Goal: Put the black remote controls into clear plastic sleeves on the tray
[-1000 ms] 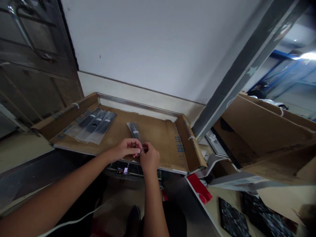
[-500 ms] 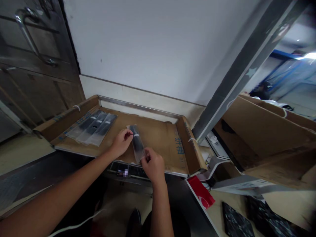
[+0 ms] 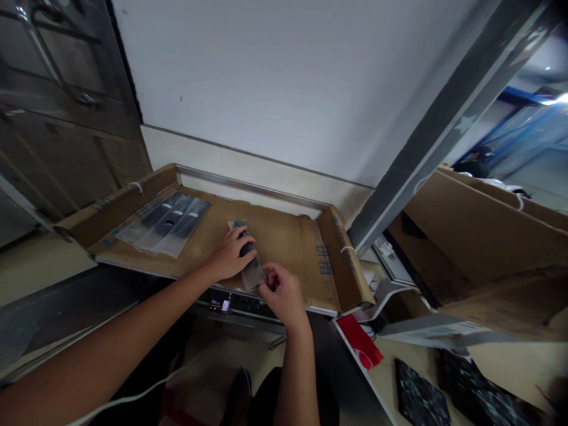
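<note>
A narrow clear plastic bag (image 3: 252, 273) with a dark strip-like item inside lies at a slant on the cardboard. My left hand (image 3: 231, 253) is laid across its upper part, fingers curled over the dark item and thumb along the near side. At the bag's lower right corner, my right hand (image 3: 281, 290) pinches the plastic between thumb and fingers. Several similar filled bags (image 3: 171, 223), each with a white band across the dark contents, lie side by side to the left. What the dark items are, I cannot make out.
A shallow cardboard-lined tray (image 3: 293, 248) has raised side walls. Below its front edge sits a phone-like lit screen (image 3: 220, 302). On the right stand a large cardboard box (image 3: 483, 231), a red packet (image 3: 359, 340) and black bundles (image 3: 421, 390) on the floor. A person (image 3: 477, 163) is farther back.
My left hand has gone from pinching at the bag's upper left edge to lying over the bag. My right hand stays at the lower end, shifted slightly right.
</note>
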Tool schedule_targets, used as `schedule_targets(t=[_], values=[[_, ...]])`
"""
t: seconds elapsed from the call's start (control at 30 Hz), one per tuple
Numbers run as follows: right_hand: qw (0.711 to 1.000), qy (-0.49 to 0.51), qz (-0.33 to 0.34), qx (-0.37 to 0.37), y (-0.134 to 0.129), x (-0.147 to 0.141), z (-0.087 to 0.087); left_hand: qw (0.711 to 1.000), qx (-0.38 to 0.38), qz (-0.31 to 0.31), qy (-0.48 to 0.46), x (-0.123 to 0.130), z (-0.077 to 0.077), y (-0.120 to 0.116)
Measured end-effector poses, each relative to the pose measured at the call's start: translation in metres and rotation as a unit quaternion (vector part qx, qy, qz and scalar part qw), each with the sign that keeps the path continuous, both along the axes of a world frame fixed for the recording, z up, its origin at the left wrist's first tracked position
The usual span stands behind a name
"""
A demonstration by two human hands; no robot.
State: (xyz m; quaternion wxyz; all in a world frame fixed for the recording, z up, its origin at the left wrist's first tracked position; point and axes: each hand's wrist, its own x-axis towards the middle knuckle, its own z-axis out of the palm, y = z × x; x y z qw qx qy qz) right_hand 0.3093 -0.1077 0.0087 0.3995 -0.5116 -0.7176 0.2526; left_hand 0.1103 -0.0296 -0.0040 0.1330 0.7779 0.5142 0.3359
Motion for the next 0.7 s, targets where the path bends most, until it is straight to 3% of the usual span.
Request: schedule_targets(t=[0.2, 0.7], values=[[0.996, -0.048, -0.048, 0.065, 0.0, -0.01, 0.001, 1.0, -0.006, 0.0, 0.003, 0.002, 0.003, 0.0], [1.0, 0.008, -0.023, 0.014, 0.0, -0.003, -0.004, 1.0, 0.014, -0.002, -0.01, 0.014, -0.001, 0.021]])
